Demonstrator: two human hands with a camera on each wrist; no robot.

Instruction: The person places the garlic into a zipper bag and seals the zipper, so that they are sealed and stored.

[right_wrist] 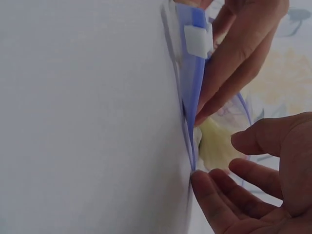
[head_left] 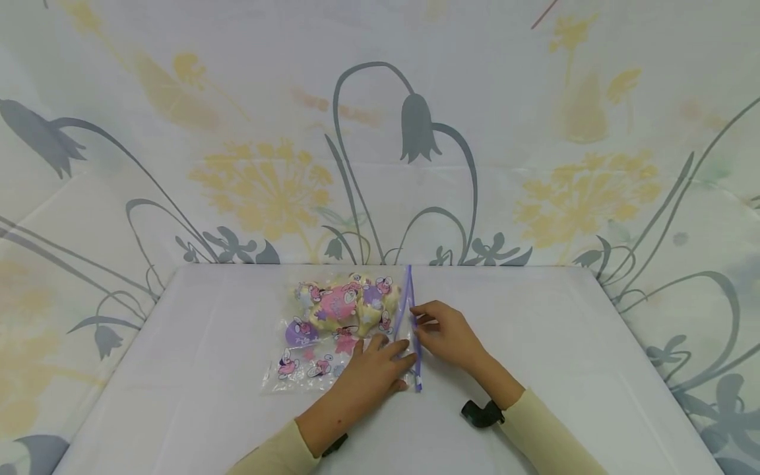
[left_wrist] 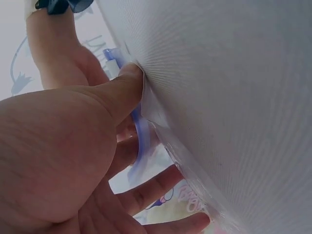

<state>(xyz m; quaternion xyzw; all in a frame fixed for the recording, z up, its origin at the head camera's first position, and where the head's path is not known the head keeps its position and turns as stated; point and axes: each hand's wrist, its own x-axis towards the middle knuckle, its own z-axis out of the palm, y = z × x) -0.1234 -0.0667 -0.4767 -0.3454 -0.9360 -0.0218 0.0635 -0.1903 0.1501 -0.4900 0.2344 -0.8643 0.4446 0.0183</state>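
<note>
A clear slider zip bag (head_left: 301,332) printed with pink and purple cartoon figures lies flat, its purple zip strip (head_left: 410,290) along the right side. A soft-looking yellow item (right_wrist: 217,144) shows inside; its kind is hard to make out through the print. My left hand (head_left: 371,376) rests on the bag's near right part, fingers spread, thumb by the near edge. At the strip's middle, fingertips of my right hand (head_left: 451,340) touch the edge, with the thumb apart from them in the right wrist view. A white slider (right_wrist: 197,41) sits near the strip's near end.
The bag lies on a white-covered table (head_left: 534,330) toward its far edge. Behind and on both sides hangs floral-patterned cloth (head_left: 380,198). A black wrist device (head_left: 482,414) is strapped at the right sleeve.
</note>
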